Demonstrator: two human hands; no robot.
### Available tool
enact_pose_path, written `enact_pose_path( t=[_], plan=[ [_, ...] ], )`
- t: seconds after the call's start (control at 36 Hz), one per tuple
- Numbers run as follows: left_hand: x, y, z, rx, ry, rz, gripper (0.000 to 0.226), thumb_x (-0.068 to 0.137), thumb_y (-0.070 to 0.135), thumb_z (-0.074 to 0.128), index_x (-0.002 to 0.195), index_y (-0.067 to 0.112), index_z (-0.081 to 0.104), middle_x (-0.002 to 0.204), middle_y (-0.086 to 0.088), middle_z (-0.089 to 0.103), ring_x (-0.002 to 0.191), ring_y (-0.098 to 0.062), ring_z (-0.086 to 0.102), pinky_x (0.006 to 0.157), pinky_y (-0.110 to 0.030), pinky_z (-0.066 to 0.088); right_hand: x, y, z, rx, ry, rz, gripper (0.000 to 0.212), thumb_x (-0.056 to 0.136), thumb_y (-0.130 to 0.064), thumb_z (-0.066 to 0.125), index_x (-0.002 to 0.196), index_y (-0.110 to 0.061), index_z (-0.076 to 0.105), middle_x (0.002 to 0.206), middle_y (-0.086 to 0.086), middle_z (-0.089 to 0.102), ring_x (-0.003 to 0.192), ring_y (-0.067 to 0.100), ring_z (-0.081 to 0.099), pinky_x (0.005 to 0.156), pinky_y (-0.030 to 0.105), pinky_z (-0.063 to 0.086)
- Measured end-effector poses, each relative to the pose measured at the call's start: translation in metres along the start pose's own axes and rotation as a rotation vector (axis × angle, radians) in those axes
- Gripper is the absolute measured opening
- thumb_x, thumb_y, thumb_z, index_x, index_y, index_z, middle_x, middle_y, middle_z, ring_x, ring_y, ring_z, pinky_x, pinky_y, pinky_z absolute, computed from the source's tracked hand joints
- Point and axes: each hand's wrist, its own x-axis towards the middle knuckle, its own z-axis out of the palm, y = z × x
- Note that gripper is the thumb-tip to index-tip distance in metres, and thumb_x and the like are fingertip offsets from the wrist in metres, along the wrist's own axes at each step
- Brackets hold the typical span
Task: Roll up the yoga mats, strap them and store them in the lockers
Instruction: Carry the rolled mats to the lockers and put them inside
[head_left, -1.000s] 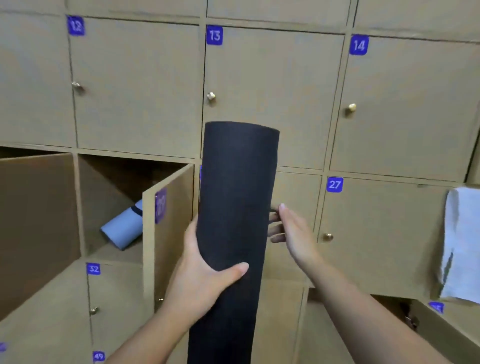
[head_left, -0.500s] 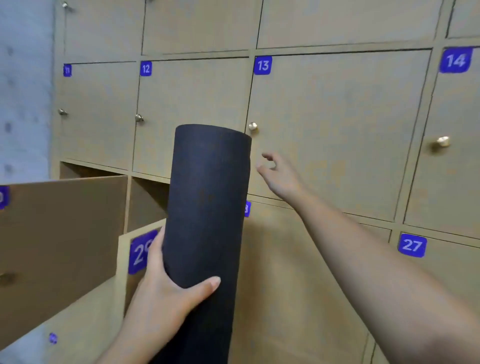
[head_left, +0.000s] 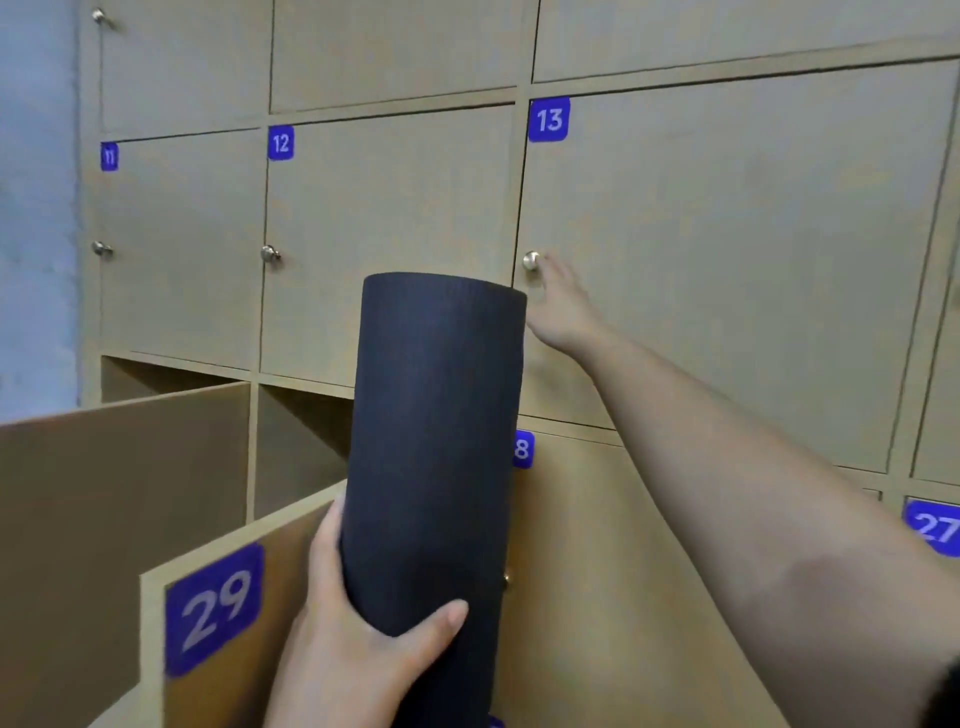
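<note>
Rolled mat (head_left: 436, 441) is gripped upright by left hand (head_left: 353, 639); right hand (head_left: 563, 306), fingers loose (nothing held), has been brought up to locker 13's knob (head_left: 531, 259), approx. touching.

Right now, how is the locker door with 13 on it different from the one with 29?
The tan wooden door numbered 13 is closed flat; the tan wooden door numbered 29 is swung open. The right hand reaches at 13's knob; nothing touches 29. Both carry blue number tags.
</note>
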Motion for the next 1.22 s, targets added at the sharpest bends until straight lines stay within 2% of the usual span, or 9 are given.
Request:
enact_pose_path(
  t=[0.19, 0.33, 0.47, 0.58, 0.81, 0.92, 1.06, 1.14, 1.22],
  plan=[
    [0.017, -0.007, -0.002, -0.014, -0.016, 0.006, 0.124, 0.051, 0.024, 0.094, 0.139, 0.059, 0.013, 0.13, 0.028, 0.037, 0.124, -0.008, 0.044, 0.098, -0.028, 0.037, 0.04, 0.003, 0.008, -0.117, -0.068, 0.022, 0.079, 0.094, -0.024, 0.061, 0.153, -0.005, 0.012, 0.162, 0.009, 0.007, 0.149, 0.022, 0.006, 0.12, 0.03, 0.007],
    [0.033, -0.02, -0.007, -0.046, -0.061, 0.042, 0.116, 0.052, 0.032, 0.093, 0.129, 0.07, 0.016, 0.129, 0.037, 0.041, 0.12, -0.001, 0.047, 0.096, -0.029, 0.04, 0.057, -0.001, 0.004, -0.154, -0.037, 0.014, 0.07, 0.091, -0.012, 0.06, 0.151, -0.004, 0.024, 0.156, 0.014, 0.025, 0.144, 0.027, 0.022, 0.115, 0.028, 0.018],
    [0.037, -0.031, -0.015, -0.027, -0.072, 0.072, 0.111, 0.056, 0.033, 0.092, 0.132, 0.069, 0.019, 0.123, 0.042, 0.049, 0.117, 0.004, 0.051, 0.094, -0.029, 0.044, 0.052, -0.006, 0.005, -0.166, 0.026, 0.008, 0.044, 0.09, -0.005, 0.05, 0.133, 0.002, 0.048, 0.14, 0.022, 0.044, 0.132, 0.034, 0.04, 0.105, 0.029, 0.031],
    [0.038, -0.033, -0.019, -0.027, -0.078, 0.07, 0.11, 0.058, 0.032, 0.091, 0.135, 0.065, 0.018, 0.132, 0.034, 0.046, 0.12, 0.0, 0.05, 0.093, -0.027, 0.044, 0.045, -0.012, 0.006, -0.158, 0.04, 0.001, 0.046, 0.086, -0.003, 0.051, 0.131, 0.001, 0.052, 0.136, 0.021, 0.051, 0.128, 0.034, 0.047, 0.105, 0.032, 0.035],
    [0.041, -0.032, -0.021, -0.057, -0.079, 0.073, 0.106, 0.061, 0.031, 0.09, 0.132, 0.066, 0.018, 0.122, 0.04, 0.046, 0.11, 0.009, 0.05, 0.079, -0.017, 0.041, 0.024, -0.029, -0.006, -0.112, 0.122, -0.025, 0.044, 0.094, -0.009, 0.05, 0.138, -0.004, 0.045, 0.143, 0.013, 0.044, 0.133, 0.024, 0.041, 0.105, 0.02, 0.026],
    [0.039, -0.033, -0.024, -0.067, -0.099, 0.072, 0.109, 0.062, 0.03, 0.089, 0.141, 0.055, 0.018, 0.135, 0.025, 0.045, 0.118, -0.004, 0.05, 0.082, -0.017, 0.041, 0.005, -0.041, -0.012, -0.058, 0.171, -0.052, 0.042, 0.094, -0.015, 0.055, 0.135, -0.004, 0.048, 0.138, 0.014, 0.047, 0.128, 0.023, 0.045, 0.105, 0.022, 0.03],
    [0.032, -0.031, -0.032, -0.121, -0.111, 0.067, 0.108, 0.062, 0.026, 0.089, 0.14, 0.055, 0.02, 0.139, 0.021, 0.044, 0.123, -0.009, 0.048, 0.093, -0.028, 0.042, -0.018, -0.052, -0.026, -0.011, 0.258, -0.092, 0.042, 0.093, -0.019, 0.059, 0.132, -0.007, 0.05, 0.131, 0.009, 0.051, 0.12, 0.016, 0.049, 0.091, 0.008, 0.028],
    [0.026, -0.028, -0.034, -0.151, -0.125, 0.045, 0.111, 0.061, 0.025, 0.089, 0.141, 0.054, 0.018, 0.138, 0.02, 0.044, 0.123, -0.009, 0.047, 0.098, -0.034, 0.041, -0.031, -0.058, -0.037, 0.019, 0.289, -0.127, 0.049, 0.087, -0.021, 0.069, 0.13, -0.006, 0.051, 0.127, 0.009, 0.05, 0.114, 0.012, 0.048, 0.1, 0.018, 0.036],
    [0.017, -0.028, -0.037, -0.188, -0.169, 0.043, 0.112, 0.06, 0.024, 0.089, 0.141, 0.055, 0.018, 0.139, 0.019, 0.043, 0.126, -0.01, 0.045, 0.106, -0.039, 0.039, -0.044, -0.064, -0.049, 0.018, 0.328, -0.127, 0.053, 0.082, -0.027, 0.075, 0.126, -0.009, 0.051, 0.118, 0.0, 0.048, 0.11, 0.013, 0.05, 0.099, 0.025, 0.04]
  ],
)
